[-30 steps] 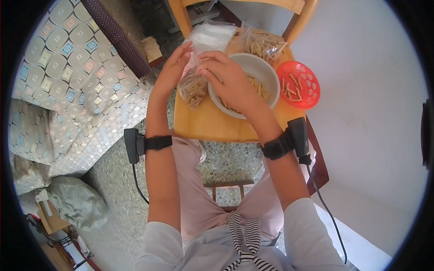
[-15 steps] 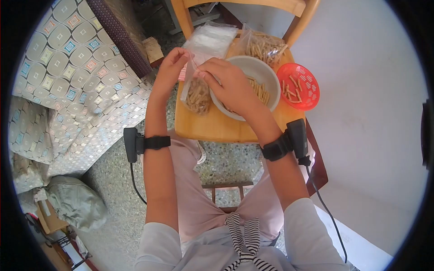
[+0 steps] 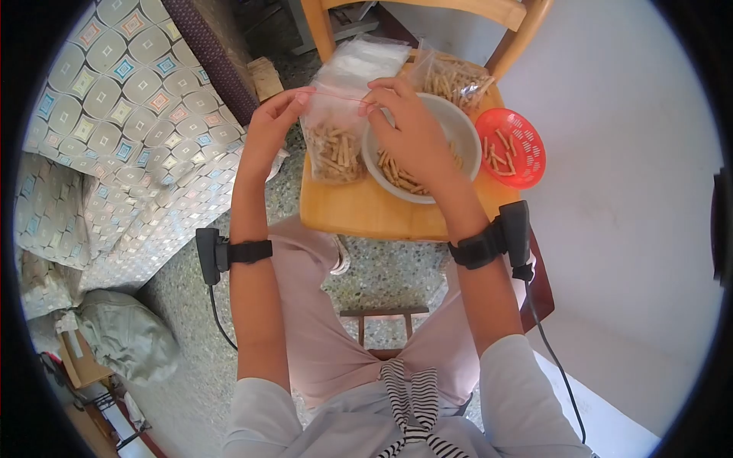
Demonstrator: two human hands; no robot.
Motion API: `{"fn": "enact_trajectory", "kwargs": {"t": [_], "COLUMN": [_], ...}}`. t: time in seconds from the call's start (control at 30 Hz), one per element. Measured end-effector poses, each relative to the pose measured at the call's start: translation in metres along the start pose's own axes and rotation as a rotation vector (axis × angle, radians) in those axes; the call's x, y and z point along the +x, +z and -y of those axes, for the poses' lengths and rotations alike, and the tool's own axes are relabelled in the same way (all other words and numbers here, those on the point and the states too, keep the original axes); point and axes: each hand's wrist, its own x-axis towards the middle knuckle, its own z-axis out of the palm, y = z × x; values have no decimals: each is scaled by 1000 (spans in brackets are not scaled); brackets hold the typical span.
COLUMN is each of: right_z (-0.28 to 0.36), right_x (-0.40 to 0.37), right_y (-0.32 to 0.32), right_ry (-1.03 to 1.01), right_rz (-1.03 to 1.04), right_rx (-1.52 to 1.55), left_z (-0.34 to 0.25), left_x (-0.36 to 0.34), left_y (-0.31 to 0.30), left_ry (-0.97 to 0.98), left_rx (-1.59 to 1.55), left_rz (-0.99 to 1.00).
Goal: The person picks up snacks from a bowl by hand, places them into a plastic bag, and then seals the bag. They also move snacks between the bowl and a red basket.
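Observation:
A clear zip-lock bag (image 3: 336, 153) with short tan stick-shaped pieces in its lower part is stretched between my hands. My left hand (image 3: 271, 126) pinches the left end of its red-lined top edge. The right end of that edge is pinched in my right hand (image 3: 405, 122), which passes over the pale round bowl (image 3: 475, 156). More tan sticks (image 3: 401, 177) lie in the bowl, partly hidden under my right hand. Behind the filled bag is a stack of flat clear bags (image 3: 374, 55).
A second bag of sticks (image 3: 452, 80) lies at the back of the wooden chair seat (image 3: 359, 214). To the right, a red slotted basket (image 3: 534, 164) holds several sticks. A patterned cloth-covered bed or sofa (image 3: 137, 153) stands left, a white wall (image 3: 626, 153) right.
My hands have moved apart, spreading the bag's top edge wide and turning its flat side toward me. My right hand has shifted right over the bowl. The view has shifted slightly.

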Motion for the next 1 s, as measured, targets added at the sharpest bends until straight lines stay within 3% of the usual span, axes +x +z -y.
{"fn": "enact_trajectory", "kwargs": {"t": [0.07, 0.3, 0.37, 0.57, 0.7, 0.87, 1.0], "right_z": [1, 2, 0, -4, -5, 6, 19], "right_x": [1, 3, 3, 5, 5, 2, 2], "right_y": [-1, 0, 5, 4, 5, 9, 12], "right_ry": [102, 150, 79, 18, 51, -75, -27], "right_rz": [53, 141, -16, 6, 24, -55, -37], "right_rx": [-4, -22, -7, -53, -4, -22, 4], "left_z": [-1, 1, 1, 12, 14, 2, -8], "left_x": [-3, 0, -1, 2, 2, -4, -14], "left_y": [-2, -15, -12, -16, -15, -10, 0], "left_ry": [1, 38, 66, 25, 89, 124, 144], "left_rx": [0, 56, 74, 132, 80, 54, 94], "left_rz": [-7, -29, -50, 63, 17, 18, 36]}}
